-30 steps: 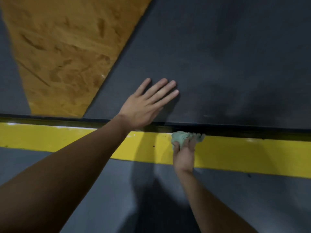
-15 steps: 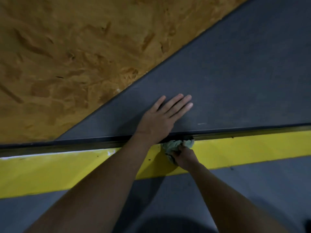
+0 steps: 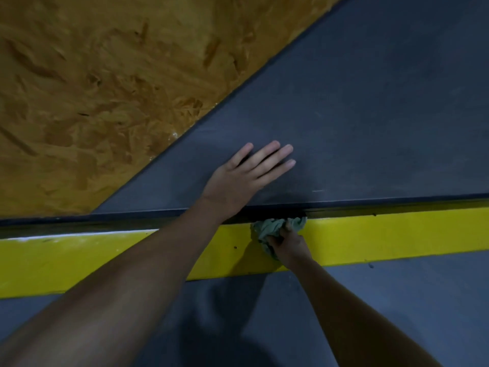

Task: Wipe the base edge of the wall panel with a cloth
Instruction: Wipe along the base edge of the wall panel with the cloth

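Note:
The dark grey wall panel fills the upper right. Its base edge runs as a dark line across the view, just above a yellow strip. My left hand lies flat on the panel with straight fingers, right above the edge. My right hand grips a crumpled pale green cloth and holds it against the yellow strip, just under the base edge. Part of the cloth is hidden inside my fist.
An orange-brown chipboard panel fills the upper left and meets the grey panel along a diagonal seam. Below the yellow strip lies dark grey floor, with my shadow on it.
The view has swung left, bringing more chipboard into sight. My right hand has bunched the cloth up and kept it under the base edge. My left hand stays flat on the panel.

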Available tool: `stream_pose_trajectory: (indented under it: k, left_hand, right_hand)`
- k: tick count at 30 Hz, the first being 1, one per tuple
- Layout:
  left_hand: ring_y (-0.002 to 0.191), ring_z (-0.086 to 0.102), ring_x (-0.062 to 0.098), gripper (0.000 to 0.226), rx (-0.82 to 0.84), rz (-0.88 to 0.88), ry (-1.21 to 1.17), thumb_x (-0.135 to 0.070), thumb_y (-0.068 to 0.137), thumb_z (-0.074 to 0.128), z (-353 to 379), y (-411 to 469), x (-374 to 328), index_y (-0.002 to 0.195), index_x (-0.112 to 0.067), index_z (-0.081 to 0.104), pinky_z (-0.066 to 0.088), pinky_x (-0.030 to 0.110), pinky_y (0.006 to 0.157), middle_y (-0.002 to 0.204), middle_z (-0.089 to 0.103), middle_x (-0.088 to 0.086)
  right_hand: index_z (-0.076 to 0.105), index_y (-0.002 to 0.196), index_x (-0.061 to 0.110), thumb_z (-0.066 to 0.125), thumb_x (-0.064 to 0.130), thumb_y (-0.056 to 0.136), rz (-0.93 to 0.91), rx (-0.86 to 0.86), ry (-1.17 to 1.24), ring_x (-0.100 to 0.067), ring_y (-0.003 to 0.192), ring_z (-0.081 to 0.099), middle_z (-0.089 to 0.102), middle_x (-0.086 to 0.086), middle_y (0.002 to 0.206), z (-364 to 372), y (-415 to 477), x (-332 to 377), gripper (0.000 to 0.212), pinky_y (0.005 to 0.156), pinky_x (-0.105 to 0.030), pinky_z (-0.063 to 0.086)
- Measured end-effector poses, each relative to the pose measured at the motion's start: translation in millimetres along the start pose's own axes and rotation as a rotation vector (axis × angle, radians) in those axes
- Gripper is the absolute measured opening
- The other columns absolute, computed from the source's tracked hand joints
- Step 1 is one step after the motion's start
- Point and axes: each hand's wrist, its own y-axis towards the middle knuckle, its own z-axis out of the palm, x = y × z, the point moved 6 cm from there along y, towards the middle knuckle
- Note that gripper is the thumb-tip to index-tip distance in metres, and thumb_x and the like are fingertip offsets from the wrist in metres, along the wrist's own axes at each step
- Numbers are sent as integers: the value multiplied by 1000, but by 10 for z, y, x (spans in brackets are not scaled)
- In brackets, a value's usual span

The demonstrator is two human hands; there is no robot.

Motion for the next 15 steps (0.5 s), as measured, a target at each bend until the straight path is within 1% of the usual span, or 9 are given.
stream_pose_trajectory:
  k: [2, 4, 6, 7, 9, 10, 12, 13, 15]
  left_hand:
    - [160, 11, 21, 70, 43, -16, 1, -16, 109, 42, -79, 18, -6, 168, -25, 6, 4, 49, 127, 175, 7, 0]
    - [160, 11, 25, 69, 87, -29, -6, -16, 109, 41, -130, 8, -55, 168, -24, 7, 2, 51, 127, 175, 6, 4]
    - [161, 11, 26, 74, 125, -9, -11, -17, 105, 47, -177, 15, 4, 168, -26, 9, 4, 50, 128, 174, 6, 7]
    - [160, 12, 26, 77, 133, -3, -20, -20, 103, 51, -223, 19, 70, 168, -26, 12, 6, 49, 128, 174, 7, 8]
    - [160, 13, 28, 82, 145, -19, -57, -31, 98, 59, -333, 6, 250, 168, -28, 16, 9, 48, 128, 173, 11, 10]
    - [159, 12, 30, 84, 146, -49, -63, -37, 96, 61, -384, -13, 361, 167, -29, 17, 9, 49, 128, 173, 13, 11]
    - [158, 11, 33, 90, 120, -132, -34, -47, 92, 67, -496, -11, 626, 166, -30, 20, 7, 49, 128, 171, 14, 13]
    - [157, 10, 33, 92, 110, -148, -21, -51, 91, 69, -538, -18, 733, 166, -29, 19, 5, 47, 128, 169, 13, 15]
    - [157, 6, 34, 96, 126, -112, 13, -56, 92, 67, -568, -87, 861, 167, -27, 16, 3, 44, 130, 169, 11, 16]
  right_hand:
    - [26, 155, 10, 54, 46, 99, 8, -15, -9, -36, 117, 56, 56, -14, 138, 16, 16, -17, 72, 77, -34, 45]
    - [29, 152, 6, 56, 45, 97, 26, -72, -28, -35, 120, 56, 54, -15, 141, -17, 52, 23, 73, 85, -37, 46]
    - [36, 148, 4, 57, 44, 96, 28, -95, -21, -35, 124, 54, 50, -16, 145, 2, 58, 76, 69, 92, -38, 47]
    - [39, 147, 3, 56, 41, 98, 20, -87, -12, -36, 129, 50, 42, -17, 151, 42, 68, 94, 65, 97, -40, 45]
    - [44, 144, 1, 51, 35, 101, 18, -60, -28, -37, 140, 36, 19, -19, 162, 150, 37, 121, 55, 111, -45, 36]
    - [42, 145, 1, 49, 33, 103, 12, -73, -30, -37, 145, 28, 11, -19, 164, 182, -7, 133, 53, 115, -47, 30]
    - [29, 153, 4, 43, 31, 105, -27, -103, -27, -34, 151, 13, 1, -17, 166, 181, -17, 176, 57, 120, -47, 18]
    - [25, 156, 7, 41, 32, 105, -42, -107, -7, -32, 152, 9, -1, -15, 166, 153, -20, 178, 59, 121, -47, 16]
    - [29, 154, 9, 42, 39, 103, -59, -95, 39, -30, 151, 16, 7, -11, 166, 105, -47, 113, 60, 118, -48, 23]
